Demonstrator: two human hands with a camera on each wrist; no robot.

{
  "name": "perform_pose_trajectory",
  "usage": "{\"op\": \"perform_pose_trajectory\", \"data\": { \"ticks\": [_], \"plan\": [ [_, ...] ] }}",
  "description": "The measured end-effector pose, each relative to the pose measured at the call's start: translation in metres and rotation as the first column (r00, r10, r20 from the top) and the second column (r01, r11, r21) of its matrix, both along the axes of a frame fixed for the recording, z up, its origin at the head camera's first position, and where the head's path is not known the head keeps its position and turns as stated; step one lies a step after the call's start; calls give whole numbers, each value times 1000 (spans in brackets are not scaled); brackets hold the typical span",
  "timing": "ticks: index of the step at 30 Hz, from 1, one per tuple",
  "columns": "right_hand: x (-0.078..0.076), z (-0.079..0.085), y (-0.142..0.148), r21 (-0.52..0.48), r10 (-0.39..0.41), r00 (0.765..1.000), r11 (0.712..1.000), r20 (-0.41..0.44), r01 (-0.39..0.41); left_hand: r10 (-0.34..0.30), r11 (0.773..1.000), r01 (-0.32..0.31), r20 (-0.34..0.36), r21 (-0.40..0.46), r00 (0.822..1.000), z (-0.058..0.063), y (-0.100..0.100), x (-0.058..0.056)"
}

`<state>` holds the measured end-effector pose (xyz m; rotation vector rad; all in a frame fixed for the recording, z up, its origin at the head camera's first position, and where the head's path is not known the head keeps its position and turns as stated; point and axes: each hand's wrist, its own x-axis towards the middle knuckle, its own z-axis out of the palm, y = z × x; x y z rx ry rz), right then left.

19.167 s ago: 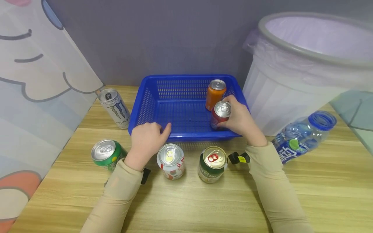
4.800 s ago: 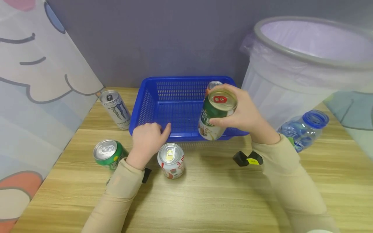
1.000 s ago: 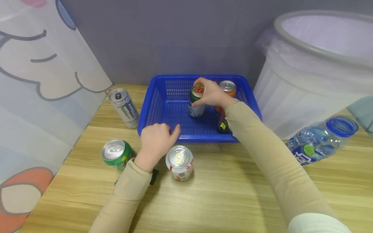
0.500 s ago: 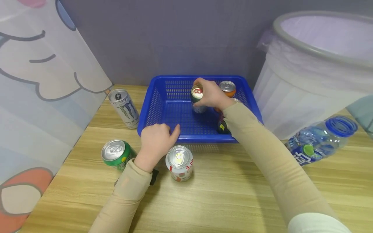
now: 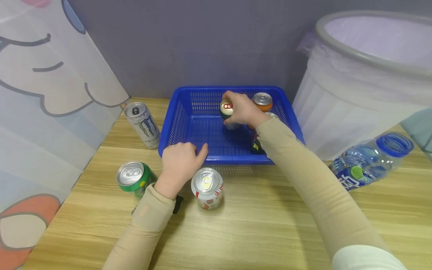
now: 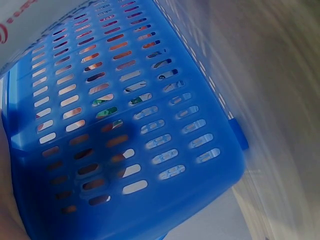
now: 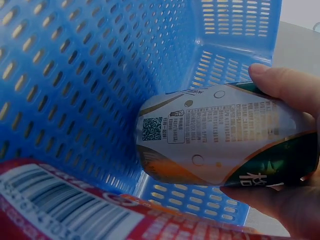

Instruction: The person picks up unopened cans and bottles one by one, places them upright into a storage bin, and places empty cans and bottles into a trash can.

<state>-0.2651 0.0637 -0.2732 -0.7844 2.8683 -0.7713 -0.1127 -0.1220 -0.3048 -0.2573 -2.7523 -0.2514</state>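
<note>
Wood-grain tabletop (image 5: 243, 228). 1 white can (image 5: 207, 189), red lettering, just off the basket's near edge. 1 green can (image 5: 135, 178), toward the tabletop's left edge, partly behind my left sleeve. 1 clear bottle (image 5: 369, 161), blue neck, toward the tabletop's right edge. My left hand (image 5: 182, 161): on the near rim of the blue basket (image 5: 233, 159), by its left corner; fingers hidden, so I cannot tell whether they clasp it. 1 tall white can (image 5: 143, 125), near the tabletop's far left corner. Inside the basket: 1 red can (image 7: 70, 200), right side; 1 green-and-white can (image 5: 227, 108), right of centre, clamped between my right hand's (image 5: 244, 110) thumb and fingers; 1 orange can (image 5: 262, 101), far right corner. 1 lined bin (image 5: 327, 93), beyond the bottle.
</note>
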Motion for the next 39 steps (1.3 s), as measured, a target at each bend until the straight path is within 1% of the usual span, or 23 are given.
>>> {"op": "perform_pose_trajectory", "data": {
  "ticks": [7, 11, 16, 22, 29, 39],
  "plan": [
    [-1, 2, 0, 12, -3, 1000, 1000, 15, 3, 1, 1000, -1, 2, 3, 1000, 1, -1, 0],
    [-2, 3, 2, 37, -23, 999, 999, 40, 22, -5, 1000, 5, -10, 3, 1000, 0, -2, -1],
    [-3, 3, 2, 67, -30, 998, 997, 63, 26, -5, 1000, 5, -6, 0, 1000, 0, -2, 0],
    [-1, 3, 4, 73, -73, 992, 995, 101, 66, -2, 1000, 2, -5, -1, 1000, 0, -2, 1],
    [-1, 3, 5, 59, -86, 994, 995, 61, 83, 2, 1000, -2, -1, 1, 1000, 1, -2, 1],
    [-2, -1, 3, 48, -82, 994, 996, 69, 79, 0, 1000, 0, 10, -3, 1000, -1, -3, 0]
  ]
}}
